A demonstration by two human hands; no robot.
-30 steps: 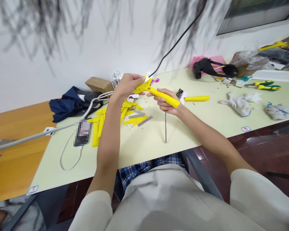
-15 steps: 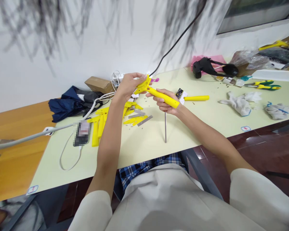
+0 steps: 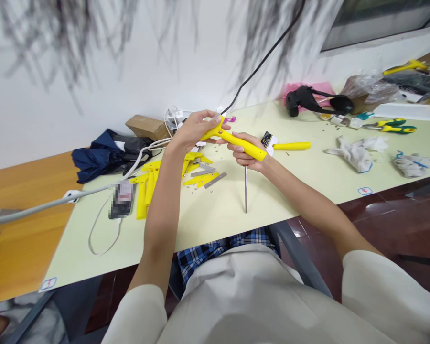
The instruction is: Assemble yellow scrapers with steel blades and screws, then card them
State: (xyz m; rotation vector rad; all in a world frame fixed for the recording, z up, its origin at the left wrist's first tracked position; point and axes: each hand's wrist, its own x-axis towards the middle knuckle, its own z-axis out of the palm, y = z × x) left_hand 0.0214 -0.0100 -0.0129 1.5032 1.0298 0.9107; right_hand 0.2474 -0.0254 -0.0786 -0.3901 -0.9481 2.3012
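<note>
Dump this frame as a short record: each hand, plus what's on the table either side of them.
left hand: fingers on the head end of the yellow tool, left hand, yellow tool
right hand: around the handle of the same tool, right hand
below right hand: metal shaft pointing down, its upper end hidden
table left: yellow handled pieces, flat metal strips, phone
table right: another yellow handle, white gloves
back left: cardboard box

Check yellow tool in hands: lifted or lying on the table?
Lifted. The yellow tool is held at its head by the left hand and along its handle by the right hand, above the table.
</note>
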